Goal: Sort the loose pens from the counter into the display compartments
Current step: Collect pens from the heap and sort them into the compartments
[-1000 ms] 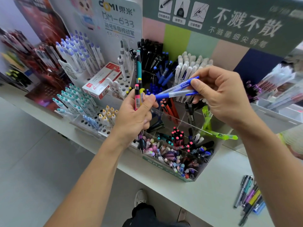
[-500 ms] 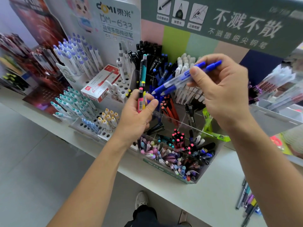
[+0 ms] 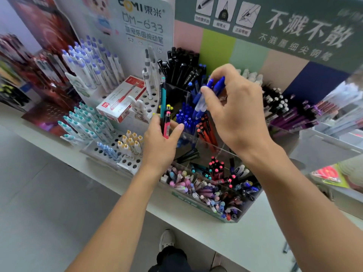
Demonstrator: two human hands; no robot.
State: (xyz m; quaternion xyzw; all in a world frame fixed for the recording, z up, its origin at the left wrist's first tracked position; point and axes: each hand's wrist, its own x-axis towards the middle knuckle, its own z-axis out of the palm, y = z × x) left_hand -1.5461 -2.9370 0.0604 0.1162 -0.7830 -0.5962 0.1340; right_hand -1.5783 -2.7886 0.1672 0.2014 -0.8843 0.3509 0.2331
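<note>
The right grip pinches two blue pens, clear-barrelled with blue caps, tips down over the blue-pen compartment. The left grip clasps a teal pen and a pink pen, upright. A clear display stands at the white desk's front edge.

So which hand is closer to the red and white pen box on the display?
Left. The left hand grips pens just right of the red and white pen box; the right hand holds blue pens farther right, over the blue compartment.
</note>
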